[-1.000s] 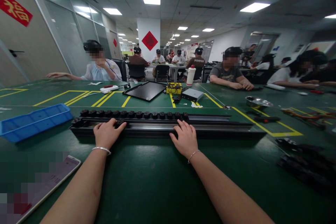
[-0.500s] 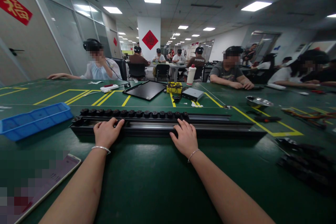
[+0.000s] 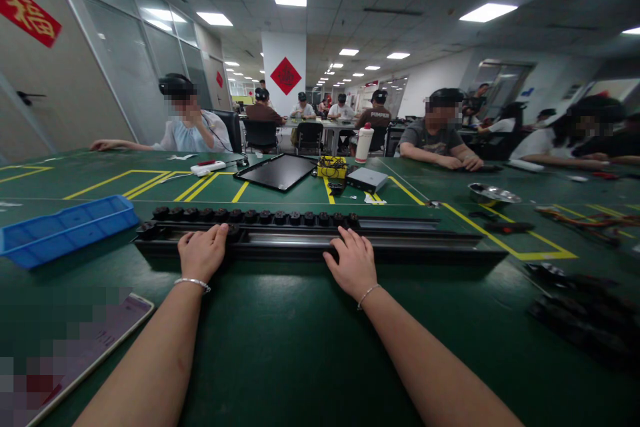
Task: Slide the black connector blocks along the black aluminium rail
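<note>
A long black rail lies crosswise in front of me, with a shiny metal strip along its channel. My left hand is closed over its left part, the fingertips dipping into the channel out of sight. Just right of that thumb, a black fitting sits in the channel. Farther right, my right hand grips the same rail, fingers over the near wall and thumb on the front side. Behind is a second black rail carrying a row of round black knob-like parts.
A blue plastic bin stands at the left, and a phone lies nearer me. Dark parts are heaped at the right, near a metal bowl. A black panel and grey box lie farther back. Other people sit across the table.
My left thumb has drawn in toward the fingers, leftward, and the black fitting beside it shows more. My right hand and the rails have stayed in place.
</note>
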`<move>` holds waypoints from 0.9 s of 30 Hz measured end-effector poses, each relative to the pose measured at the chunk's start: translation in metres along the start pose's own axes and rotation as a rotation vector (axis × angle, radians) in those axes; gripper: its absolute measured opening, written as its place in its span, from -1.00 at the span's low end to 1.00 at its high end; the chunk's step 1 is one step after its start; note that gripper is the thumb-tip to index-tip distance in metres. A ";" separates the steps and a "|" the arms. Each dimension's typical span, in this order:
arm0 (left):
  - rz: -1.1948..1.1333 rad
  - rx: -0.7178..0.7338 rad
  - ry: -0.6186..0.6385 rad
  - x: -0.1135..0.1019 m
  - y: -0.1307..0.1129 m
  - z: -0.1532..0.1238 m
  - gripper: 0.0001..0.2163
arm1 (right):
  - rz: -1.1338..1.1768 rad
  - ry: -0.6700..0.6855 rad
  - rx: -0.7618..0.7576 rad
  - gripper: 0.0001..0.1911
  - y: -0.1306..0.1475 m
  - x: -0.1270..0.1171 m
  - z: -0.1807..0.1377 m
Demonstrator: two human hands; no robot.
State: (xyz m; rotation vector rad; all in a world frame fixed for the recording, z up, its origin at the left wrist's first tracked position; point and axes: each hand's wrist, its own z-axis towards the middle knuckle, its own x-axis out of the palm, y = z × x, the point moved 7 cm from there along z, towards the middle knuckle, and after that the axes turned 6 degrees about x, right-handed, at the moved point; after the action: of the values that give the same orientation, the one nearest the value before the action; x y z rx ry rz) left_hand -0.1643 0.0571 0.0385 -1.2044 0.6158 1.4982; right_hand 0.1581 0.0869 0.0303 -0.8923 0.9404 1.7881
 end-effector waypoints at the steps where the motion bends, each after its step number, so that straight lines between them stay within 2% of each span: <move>1: -0.010 -0.002 -0.003 0.000 0.000 0.000 -0.51 | -0.001 0.001 0.000 -0.71 0.000 0.000 0.000; 7: -0.031 0.015 -0.010 0.000 0.001 0.000 -0.65 | -0.002 -0.001 -0.003 -0.71 0.000 0.000 0.000; 20: -0.029 0.003 -0.009 0.000 0.001 0.001 -0.70 | -0.003 -0.003 -0.003 -0.71 0.000 0.000 0.000; 27: -0.066 0.013 -0.032 0.000 0.000 0.000 -0.66 | -0.006 -0.009 -0.006 -0.72 0.000 0.000 0.000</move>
State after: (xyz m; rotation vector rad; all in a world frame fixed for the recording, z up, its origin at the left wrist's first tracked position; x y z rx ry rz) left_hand -0.1646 0.0573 0.0389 -1.1774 0.5580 1.4531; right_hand 0.1585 0.0867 0.0301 -0.8888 0.9267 1.7893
